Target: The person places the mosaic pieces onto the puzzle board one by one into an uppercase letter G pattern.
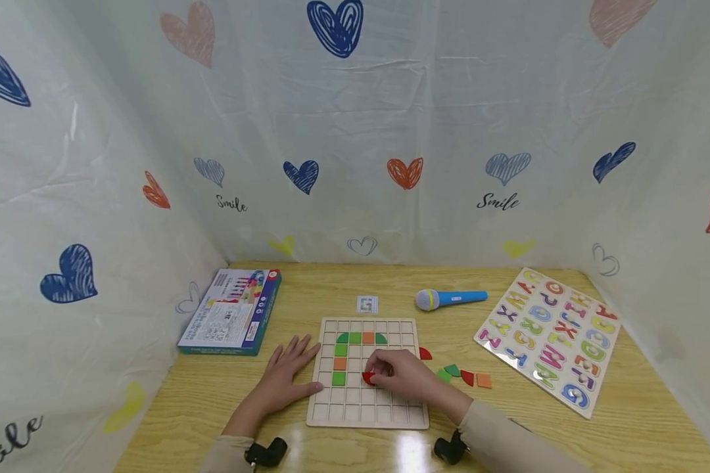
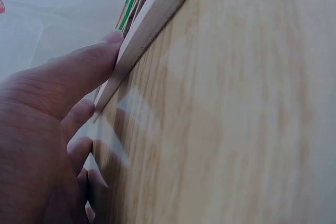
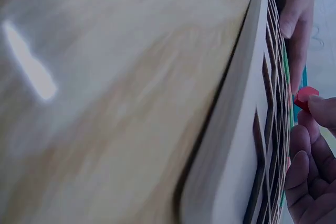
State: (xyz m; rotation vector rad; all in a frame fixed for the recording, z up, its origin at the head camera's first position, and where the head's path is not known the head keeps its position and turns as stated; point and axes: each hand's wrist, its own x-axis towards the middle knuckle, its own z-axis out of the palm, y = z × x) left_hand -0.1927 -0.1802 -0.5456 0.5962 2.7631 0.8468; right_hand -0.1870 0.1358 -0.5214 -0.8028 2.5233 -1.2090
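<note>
A wooden grid board (image 1: 367, 415) lies on the table, with green and orange square pieces and two rounded green corner pieces set in its upper left cells. My right hand (image 1: 399, 373) is over the middle of the board, pinching a red quarter-circle piece (image 1: 367, 378) between thumb and finger. In the right wrist view the same red piece (image 3: 306, 97) shows at the fingertips. With fingers spread, my left hand (image 1: 285, 376) rests at the board's left edge. Its thumb touches the board's side (image 2: 152, 22) in the left wrist view.
Loose red, green and orange pieces (image 1: 483, 380) lie right of the board. A small pattern card (image 1: 367, 304) and a blue toy microphone (image 1: 458, 298) are behind it. A flat box (image 1: 231, 312) stands at the left, an alphabet puzzle board (image 1: 550, 338) at the right.
</note>
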